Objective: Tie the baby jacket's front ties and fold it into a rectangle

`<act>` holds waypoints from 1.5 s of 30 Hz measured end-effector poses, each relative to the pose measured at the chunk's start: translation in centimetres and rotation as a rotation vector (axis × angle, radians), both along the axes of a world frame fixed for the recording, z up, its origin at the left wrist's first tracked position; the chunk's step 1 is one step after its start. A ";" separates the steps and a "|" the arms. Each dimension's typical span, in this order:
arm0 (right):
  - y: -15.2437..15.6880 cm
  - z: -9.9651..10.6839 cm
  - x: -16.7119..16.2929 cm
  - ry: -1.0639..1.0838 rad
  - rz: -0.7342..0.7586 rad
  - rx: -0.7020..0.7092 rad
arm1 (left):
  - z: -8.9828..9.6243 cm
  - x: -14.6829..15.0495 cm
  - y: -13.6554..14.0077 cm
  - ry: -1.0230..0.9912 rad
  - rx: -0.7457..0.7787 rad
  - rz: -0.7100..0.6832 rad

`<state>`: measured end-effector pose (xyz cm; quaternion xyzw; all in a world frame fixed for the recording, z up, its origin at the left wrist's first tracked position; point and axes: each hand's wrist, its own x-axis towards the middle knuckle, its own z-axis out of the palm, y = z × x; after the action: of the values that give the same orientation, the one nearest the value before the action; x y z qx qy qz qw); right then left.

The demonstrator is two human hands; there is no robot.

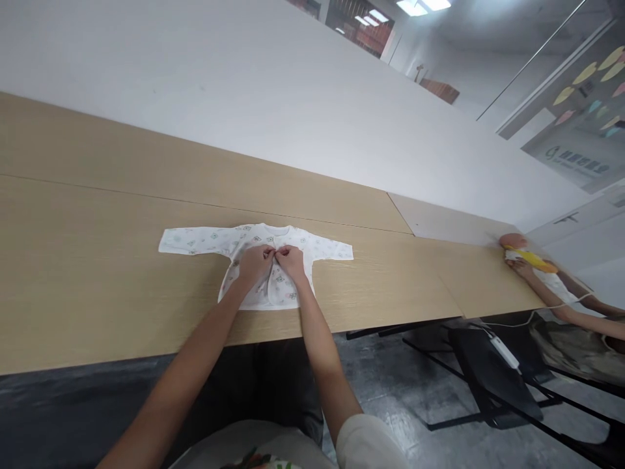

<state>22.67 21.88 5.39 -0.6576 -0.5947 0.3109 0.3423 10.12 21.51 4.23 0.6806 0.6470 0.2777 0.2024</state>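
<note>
A small white baby shirt [288, 286] with a scattered print lies spread on the wooden table, its sleeves stretched out to both sides. Over the upper front of the shirt, my left hand [256, 264] pinches the edge of the front opening. Close beside it, my right hand [291, 260] pinches the other side of the same opening, fingertips nearly meeting those of the left. Whatever small fastening may lie between the fingertips is hidden. Below my hands the front edges part slightly.
The wooden table [97, 286] runs along a white wall [244, 85]. At the far right another person's hands [522, 267] are by a doll [512, 241] with yellow cloth. Black folding chairs [488, 371] stand under the table's right side, a white power strip [505, 352] on one.
</note>
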 end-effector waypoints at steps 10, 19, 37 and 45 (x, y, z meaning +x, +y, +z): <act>0.5 -0.5 0.7 0.077 -0.035 -0.036 | -0.3 -0.3 0.2 0.122 0.007 -0.001; 0.3 -0.5 0.8 -0.118 0.019 0.045 | -1.2 -0.9 0.7 0.144 0.140 -0.073; -6.1 -0.2 0.0 -0.463 0.103 0.024 | -1.7 -3.7 -4.0 0.147 0.184 -0.344; -6.1 -0.1 -0.1 -0.440 0.071 0.036 | -1.7 -2.6 -3.5 0.127 0.175 -0.322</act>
<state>22.56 15.78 5.34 -0.6820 -0.6833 0.1614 0.2048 7.56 18.02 2.55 0.8065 0.5146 0.2535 0.1430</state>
